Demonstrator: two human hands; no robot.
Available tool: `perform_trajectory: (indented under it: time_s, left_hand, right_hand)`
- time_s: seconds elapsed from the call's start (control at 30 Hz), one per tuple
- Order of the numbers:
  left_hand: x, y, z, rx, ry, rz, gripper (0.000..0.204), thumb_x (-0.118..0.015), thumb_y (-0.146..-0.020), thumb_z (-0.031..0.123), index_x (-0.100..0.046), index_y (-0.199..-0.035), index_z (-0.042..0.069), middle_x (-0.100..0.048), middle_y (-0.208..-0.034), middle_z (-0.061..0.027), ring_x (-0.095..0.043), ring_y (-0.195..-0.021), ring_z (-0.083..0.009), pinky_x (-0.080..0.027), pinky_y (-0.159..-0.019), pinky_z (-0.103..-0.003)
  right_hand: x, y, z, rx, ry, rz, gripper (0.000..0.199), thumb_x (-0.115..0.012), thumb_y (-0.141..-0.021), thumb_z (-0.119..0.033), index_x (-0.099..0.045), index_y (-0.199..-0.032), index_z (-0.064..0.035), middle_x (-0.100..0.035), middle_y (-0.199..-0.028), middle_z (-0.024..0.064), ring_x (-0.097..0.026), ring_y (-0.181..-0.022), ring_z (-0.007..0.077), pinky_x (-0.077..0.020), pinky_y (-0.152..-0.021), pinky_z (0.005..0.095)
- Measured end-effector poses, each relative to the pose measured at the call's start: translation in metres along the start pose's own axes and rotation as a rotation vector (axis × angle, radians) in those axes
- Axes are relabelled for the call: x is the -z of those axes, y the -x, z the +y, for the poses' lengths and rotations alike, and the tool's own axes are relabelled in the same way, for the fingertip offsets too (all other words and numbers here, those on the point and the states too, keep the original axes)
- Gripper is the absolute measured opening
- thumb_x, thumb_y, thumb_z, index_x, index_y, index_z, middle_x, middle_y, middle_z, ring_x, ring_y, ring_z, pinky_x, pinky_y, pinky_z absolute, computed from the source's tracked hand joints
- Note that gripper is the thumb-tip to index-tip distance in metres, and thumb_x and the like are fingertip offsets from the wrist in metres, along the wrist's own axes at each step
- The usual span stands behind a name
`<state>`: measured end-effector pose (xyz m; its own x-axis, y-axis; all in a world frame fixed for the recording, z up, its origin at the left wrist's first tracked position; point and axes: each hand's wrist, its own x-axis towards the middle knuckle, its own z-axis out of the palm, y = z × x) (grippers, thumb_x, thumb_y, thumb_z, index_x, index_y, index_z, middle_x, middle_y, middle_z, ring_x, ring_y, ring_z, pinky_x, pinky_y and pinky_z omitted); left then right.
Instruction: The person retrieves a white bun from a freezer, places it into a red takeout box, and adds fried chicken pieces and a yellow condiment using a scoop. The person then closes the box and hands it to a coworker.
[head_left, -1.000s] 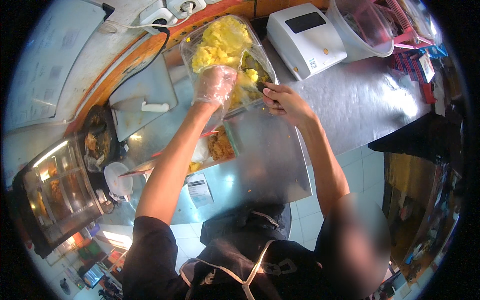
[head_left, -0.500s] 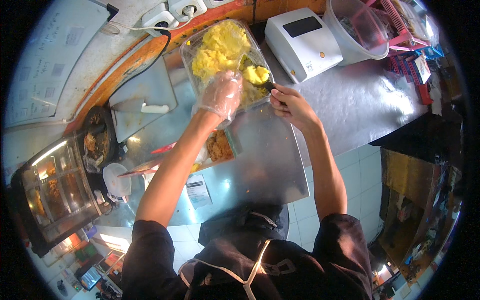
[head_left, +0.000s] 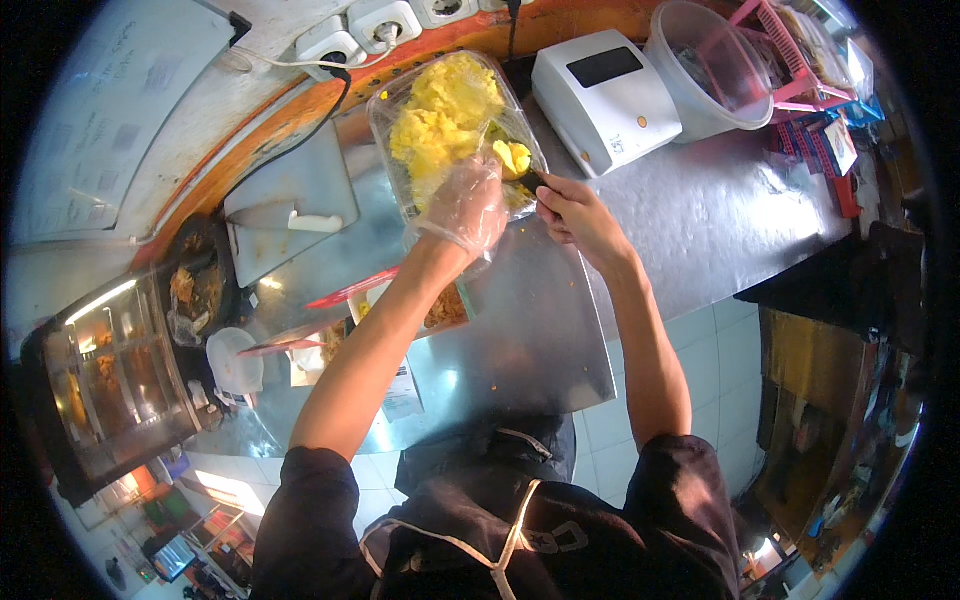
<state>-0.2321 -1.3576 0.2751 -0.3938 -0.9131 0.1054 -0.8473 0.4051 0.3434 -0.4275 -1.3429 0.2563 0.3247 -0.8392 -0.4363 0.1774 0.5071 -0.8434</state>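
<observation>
A clear plastic tub (head_left: 540,150) at the back of the steel counter holds a big heap of soft yellow food (head_left: 445,110) that looks like scrambled egg. Bare-skinned, my right hand (head_left: 580,217) grips the black handle of a spoon (head_left: 531,182) at the tub's right side. A yellow lump (head_left: 512,158) rests on the spoon's bowl. In a loose clear plastic glove, my left hand (head_left: 470,205) reaches over the tub's near edge, close against that lump. Its fingertips are hidden, so I cannot tell whether they hold anything.
Below my left forearm lie an open food box (head_left: 447,310) with brown fried pieces and a paper slip (head_left: 403,392). A knife (head_left: 313,221) lies on a white cutting board (head_left: 290,185) to the left. A white printer (head_left: 607,100) and a clear bucket (head_left: 710,75) stand back right.
My gloved left hand has shifted right, close to the lump on the spoon. My right hand keeps hold of the spoon, nearly in place. More of the food box shows beside my left forearm.
</observation>
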Motion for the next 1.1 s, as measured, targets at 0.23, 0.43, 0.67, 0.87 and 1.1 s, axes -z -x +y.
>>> perform_trajectory:
  time_s: [0.23, 0.43, 0.67, 0.87, 1.1]
  left_hand:
    - [0.076, 0.097, 0.042, 0.046, 0.224, 0.404, 0.03, -0.064, -0.089, 0.005, -0.066, -0.119, 0.004, -0.07, -0.103, -0.0161, -0.067, -0.091, -0.0357, -0.054, -0.08, -0.042]
    - [0.093, 0.263, -0.005, 0.633, 0.343, 0.718, 0.024, -0.068, -0.086, 0.004, -0.067, -0.11, 0.004, -0.07, -0.108, -0.0145, -0.067, -0.101, -0.0281, -0.051, -0.088, -0.04]
    - [0.042, 0.391, -0.171, 0.526, -0.009, 0.484, 0.011, -0.059, -0.09, 0.011, -0.067, -0.096, 0.006, -0.069, -0.097, -0.0166, -0.065, -0.092, -0.0363, -0.053, -0.08, -0.043]
    - [0.0, 0.412, -0.217, 0.783, -0.176, 0.343, 0.02, -0.05, -0.093, 0.016, -0.068, -0.1, 0.01, -0.068, -0.08, -0.0176, -0.066, -0.076, -0.0406, -0.053, -0.068, -0.048]
    - [-0.001, 0.418, -0.208, 0.739, -0.067, 0.529, 0.03, -0.058, -0.085, 0.009, -0.069, -0.113, 0.008, -0.069, -0.077, -0.0177, -0.068, -0.07, -0.0361, -0.053, -0.061, -0.046]
  right_hand:
    - [-0.023, 0.056, -0.025, -0.008, -0.144, 0.018, 0.029, -0.049, -0.104, -0.017, -0.055, -0.128, -0.0007, -0.042, -0.074, -0.0054, -0.031, -0.055, 0.0009, -0.0251, -0.048, 0.0191]
    - [-0.091, 0.115, -0.029, -0.138, -0.069, -0.048, 0.039, -0.054, -0.102, -0.017, -0.05, -0.136, 0.002, -0.046, -0.076, -0.0036, -0.033, -0.054, 0.0008, -0.0267, -0.045, 0.0185]
    - [-0.206, 0.122, 0.036, -0.343, -0.019, -0.483, 0.026, -0.056, -0.102, -0.018, -0.055, -0.123, -0.0028, -0.046, -0.075, -0.0033, -0.034, -0.056, 0.0018, -0.0252, -0.045, 0.019]
    - [-0.303, 0.063, 0.14, -0.354, 0.042, -0.682, 0.025, -0.053, -0.103, -0.019, -0.055, -0.122, -0.0022, -0.045, -0.072, -0.0041, -0.034, -0.055, 0.0014, -0.0271, -0.047, 0.0197]
    - [-0.371, 0.031, 0.22, 0.58, 1.063, -0.288, 0.058, -0.053, -0.091, -0.007, -0.04, -0.148, -0.0059, -0.06, -0.089, 0.0172, -0.065, -0.073, 0.0391, -0.0527, -0.067, 0.0481]
